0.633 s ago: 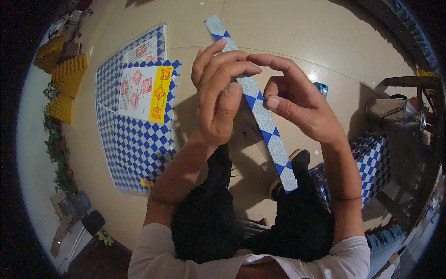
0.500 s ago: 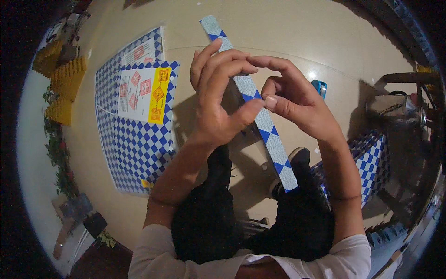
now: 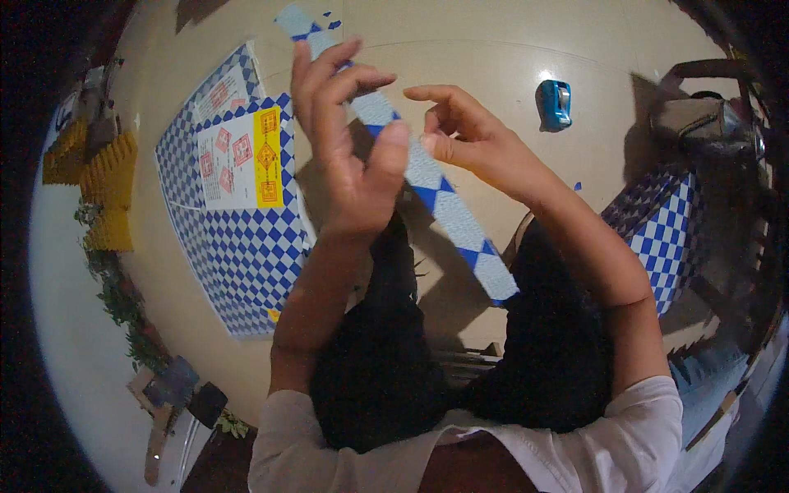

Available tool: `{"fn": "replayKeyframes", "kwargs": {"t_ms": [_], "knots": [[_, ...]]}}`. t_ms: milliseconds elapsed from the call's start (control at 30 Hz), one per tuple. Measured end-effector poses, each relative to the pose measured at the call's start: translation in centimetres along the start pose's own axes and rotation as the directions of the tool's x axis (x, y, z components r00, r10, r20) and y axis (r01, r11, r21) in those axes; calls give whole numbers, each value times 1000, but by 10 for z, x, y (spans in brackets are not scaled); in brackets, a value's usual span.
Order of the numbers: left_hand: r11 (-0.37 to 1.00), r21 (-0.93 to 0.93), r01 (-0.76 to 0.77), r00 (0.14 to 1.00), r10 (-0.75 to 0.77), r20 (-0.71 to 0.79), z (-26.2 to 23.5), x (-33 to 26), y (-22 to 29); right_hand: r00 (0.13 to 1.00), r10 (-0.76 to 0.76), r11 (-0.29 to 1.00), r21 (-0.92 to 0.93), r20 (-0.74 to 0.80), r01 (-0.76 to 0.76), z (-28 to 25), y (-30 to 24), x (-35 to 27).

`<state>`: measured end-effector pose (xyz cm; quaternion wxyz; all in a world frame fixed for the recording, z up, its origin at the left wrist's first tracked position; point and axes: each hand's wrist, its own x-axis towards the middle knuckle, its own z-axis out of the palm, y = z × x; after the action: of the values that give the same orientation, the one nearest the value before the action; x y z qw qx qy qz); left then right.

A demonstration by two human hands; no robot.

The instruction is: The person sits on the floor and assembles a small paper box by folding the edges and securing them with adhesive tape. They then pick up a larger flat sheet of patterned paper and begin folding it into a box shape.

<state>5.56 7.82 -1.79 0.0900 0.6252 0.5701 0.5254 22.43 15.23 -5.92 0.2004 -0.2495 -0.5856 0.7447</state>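
Observation:
A long, narrow strip-like piece (image 3: 423, 177) in pale blue with dark blue diamonds slants from the far left to just by my right knee. I cannot tell whether it is a flat strip or the edge of something taller. My left hand (image 3: 353, 148) is over its upper half, fingers spread and slightly bent, thumb raised in front of it. To the right, my right hand (image 3: 464, 135) has its index finger stretched and its thumb close to the strip's edge, the other fingers curled. I see nothing clearly held in either hand.
Blue-and-white checked packs (image 3: 238, 246) with a white and yellow label (image 3: 234, 160) lie on the floor at left. A blue tape dispenser (image 3: 555, 107) sits at far right. A checked item (image 3: 666, 234) and a stool (image 3: 699, 74) are at right. Small blue scraps (image 3: 332, 23) lie far off.
The strip and both hands have shifted up and left in the picture, along with some shift of the whole view. My hands have moved apart, and the tape dispenser now shows fully.

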Motion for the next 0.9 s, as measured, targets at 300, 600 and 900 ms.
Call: {"fn": "replayKeyframes", "kwargs": {"t_ms": [300,600,900], "knots": [[754,-100,649,759,-650,26,-54,-20,65,992,44,978,-209,117,-19,29,40,-39],[588,-635,501,757,-653,-8,-117,-54,6,806,-161,843,-504,-569,-187,-89,137,-69],[510,-376,774,548,-836,-6,-133,-80,-58,862,-77,972,-231,-501,-48,-84,0,-113]]}}
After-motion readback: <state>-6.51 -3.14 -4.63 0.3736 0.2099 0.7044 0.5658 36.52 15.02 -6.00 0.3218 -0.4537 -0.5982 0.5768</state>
